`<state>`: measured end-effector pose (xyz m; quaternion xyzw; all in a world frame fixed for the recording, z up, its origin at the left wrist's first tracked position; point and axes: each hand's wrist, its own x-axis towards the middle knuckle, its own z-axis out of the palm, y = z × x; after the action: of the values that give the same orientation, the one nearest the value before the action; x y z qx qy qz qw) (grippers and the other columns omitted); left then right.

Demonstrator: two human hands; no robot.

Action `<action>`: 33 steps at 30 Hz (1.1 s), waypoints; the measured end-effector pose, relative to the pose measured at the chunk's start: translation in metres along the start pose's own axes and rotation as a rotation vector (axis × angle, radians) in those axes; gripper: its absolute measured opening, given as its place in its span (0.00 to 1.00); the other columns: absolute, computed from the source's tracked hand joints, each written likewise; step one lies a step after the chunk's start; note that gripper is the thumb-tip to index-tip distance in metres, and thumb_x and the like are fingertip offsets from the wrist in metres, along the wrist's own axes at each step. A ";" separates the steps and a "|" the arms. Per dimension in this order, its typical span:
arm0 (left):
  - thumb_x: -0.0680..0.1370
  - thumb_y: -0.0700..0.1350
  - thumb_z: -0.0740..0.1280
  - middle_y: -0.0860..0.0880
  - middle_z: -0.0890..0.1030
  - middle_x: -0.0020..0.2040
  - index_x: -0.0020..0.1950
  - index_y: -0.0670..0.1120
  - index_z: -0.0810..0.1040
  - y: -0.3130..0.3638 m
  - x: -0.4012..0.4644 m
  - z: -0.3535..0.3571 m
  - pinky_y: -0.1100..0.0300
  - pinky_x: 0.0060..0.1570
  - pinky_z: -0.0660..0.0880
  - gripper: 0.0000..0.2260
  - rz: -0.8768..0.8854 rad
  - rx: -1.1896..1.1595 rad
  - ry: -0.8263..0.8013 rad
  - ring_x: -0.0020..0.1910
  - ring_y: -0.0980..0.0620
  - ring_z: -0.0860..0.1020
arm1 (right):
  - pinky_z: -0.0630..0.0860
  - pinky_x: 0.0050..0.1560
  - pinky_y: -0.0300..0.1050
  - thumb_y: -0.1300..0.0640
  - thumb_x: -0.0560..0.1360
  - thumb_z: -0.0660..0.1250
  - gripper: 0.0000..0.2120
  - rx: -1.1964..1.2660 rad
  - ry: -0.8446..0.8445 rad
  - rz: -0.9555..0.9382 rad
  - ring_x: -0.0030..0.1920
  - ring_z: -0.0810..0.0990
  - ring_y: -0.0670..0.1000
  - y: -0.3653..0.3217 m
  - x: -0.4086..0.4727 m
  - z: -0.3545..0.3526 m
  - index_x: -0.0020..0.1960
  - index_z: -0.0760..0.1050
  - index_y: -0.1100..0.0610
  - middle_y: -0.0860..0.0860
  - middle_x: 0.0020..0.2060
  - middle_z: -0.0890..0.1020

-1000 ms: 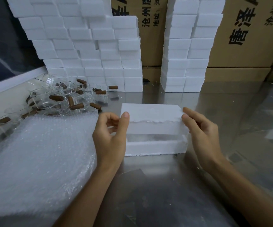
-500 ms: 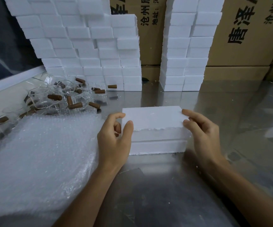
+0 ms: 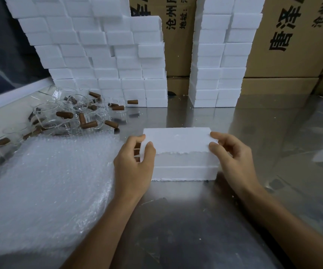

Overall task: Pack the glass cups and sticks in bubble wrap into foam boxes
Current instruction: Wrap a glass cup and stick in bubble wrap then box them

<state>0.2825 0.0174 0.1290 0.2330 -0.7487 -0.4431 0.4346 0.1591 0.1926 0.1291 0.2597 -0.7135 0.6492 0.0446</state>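
Observation:
A white foam box [image 3: 182,164] sits on the metal table in front of me, its lid [image 3: 178,139] resting flat on the base. My left hand [image 3: 134,164] grips the lid's left end with thumb and fingers. My right hand [image 3: 232,154] pinches the lid's right end. A pile of glass cups [image 3: 67,115] with brown wooden sticks [image 3: 89,124] lies at the back left. A stack of bubble wrap sheets [image 3: 46,181] covers the table to the left of the box.
Stacks of white foam boxes [image 3: 106,61] stand against the back, with a second, narrower stack [image 3: 220,61] to the right. Cardboard cartons [image 3: 292,45] rise behind them. The shiny metal table [image 3: 186,230] stretches toward me and to the right.
The lid was raised above the base a second ago; both hands have lowered it until it sits closed on the base.

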 end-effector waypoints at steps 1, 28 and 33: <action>0.79 0.47 0.66 0.65 0.78 0.48 0.59 0.50 0.79 0.000 0.000 0.000 0.80 0.40 0.68 0.09 0.000 0.007 0.009 0.46 0.73 0.75 | 0.71 0.45 0.27 0.53 0.76 0.70 0.08 -0.014 -0.014 0.018 0.49 0.78 0.43 0.001 0.000 0.001 0.55 0.80 0.47 0.46 0.50 0.80; 0.79 0.53 0.66 0.57 0.78 0.65 0.68 0.55 0.76 0.005 -0.006 -0.003 0.54 0.64 0.74 0.17 -0.094 0.007 -0.025 0.63 0.54 0.76 | 0.75 0.59 0.34 0.41 0.72 0.71 0.25 0.043 -0.356 0.031 0.65 0.76 0.40 0.010 0.010 -0.013 0.68 0.73 0.41 0.36 0.64 0.78; 0.79 0.52 0.66 0.56 0.79 0.62 0.67 0.56 0.76 0.005 -0.005 -0.002 0.53 0.62 0.76 0.16 -0.144 -0.029 0.004 0.60 0.54 0.77 | 0.67 0.54 0.20 0.41 0.70 0.69 0.28 0.029 -0.360 0.005 0.63 0.71 0.27 0.008 0.008 -0.011 0.69 0.68 0.37 0.23 0.60 0.74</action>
<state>0.2870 0.0228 0.1311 0.2805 -0.7227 -0.4837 0.4064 0.1457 0.2009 0.1272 0.3706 -0.7012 0.6026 -0.0891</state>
